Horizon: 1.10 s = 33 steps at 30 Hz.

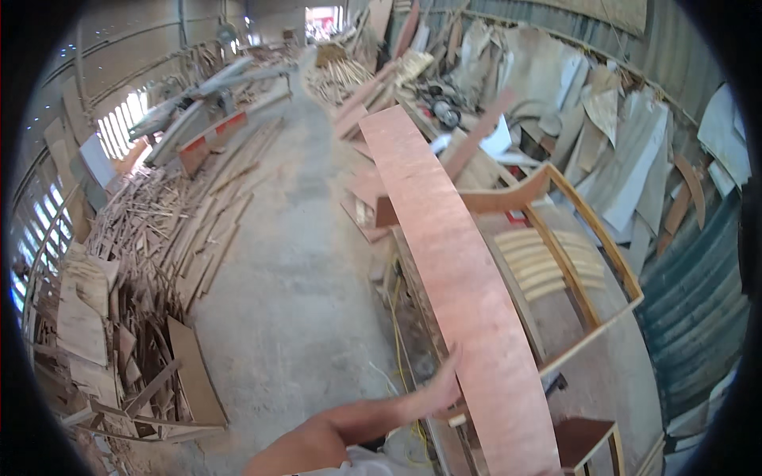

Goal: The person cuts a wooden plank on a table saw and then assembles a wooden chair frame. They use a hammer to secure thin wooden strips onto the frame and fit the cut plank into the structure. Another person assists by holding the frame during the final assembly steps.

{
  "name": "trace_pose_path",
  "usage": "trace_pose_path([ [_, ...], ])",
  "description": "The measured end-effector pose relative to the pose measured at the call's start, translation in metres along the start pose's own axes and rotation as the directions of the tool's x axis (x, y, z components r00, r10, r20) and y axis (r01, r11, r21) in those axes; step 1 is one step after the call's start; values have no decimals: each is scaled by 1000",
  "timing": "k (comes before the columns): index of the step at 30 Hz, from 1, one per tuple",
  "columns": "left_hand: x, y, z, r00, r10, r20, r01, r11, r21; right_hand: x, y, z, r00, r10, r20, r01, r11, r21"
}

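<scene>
A long, reddish plywood strip (454,238) lies lengthwise over the workbench (615,377), running from the lower edge of the view toward the far aisle. My left hand (446,389) is at its left edge near the close end, closed round that edge. One digit shows along the side of the strip, while the other fingers are mostly hidden. Beside the strip on the right stands an open wooden frame (631,270) with a curved far side. My right hand is out of view.
Curved wooden slats (552,258) lie within the frame. A brown wooden box piece (583,440) sits at the lower right. Scrap wood (139,218) is heaped along the left wall, and sheet offcuts (643,159) lean at the right. A yellow cord (397,333) hangs by the bench.
</scene>
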<state>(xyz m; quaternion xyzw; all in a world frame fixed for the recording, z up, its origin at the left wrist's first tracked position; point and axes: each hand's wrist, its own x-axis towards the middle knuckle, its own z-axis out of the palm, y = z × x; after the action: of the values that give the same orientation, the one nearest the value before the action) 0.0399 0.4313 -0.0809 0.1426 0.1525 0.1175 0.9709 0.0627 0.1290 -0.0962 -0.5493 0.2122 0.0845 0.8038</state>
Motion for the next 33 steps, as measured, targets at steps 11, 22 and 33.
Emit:
trace_pose_path([
  [11, -70, 246, -66, 988, 64, -141, -61, 998, 25, -72, 139, 232, 968, 127, 218, -55, 950, -308],
  [22, -17, 513, -164, 876, 483, -13, -433, 796, 424, -118, 274, 518, 894, 236, 380, 75, 758, -648],
  [33, 54, 834, -213, 704, 699, 127, -402, 244, 883, -5, 410, 789, 789, 362, 497, 324, 442, -836],
])
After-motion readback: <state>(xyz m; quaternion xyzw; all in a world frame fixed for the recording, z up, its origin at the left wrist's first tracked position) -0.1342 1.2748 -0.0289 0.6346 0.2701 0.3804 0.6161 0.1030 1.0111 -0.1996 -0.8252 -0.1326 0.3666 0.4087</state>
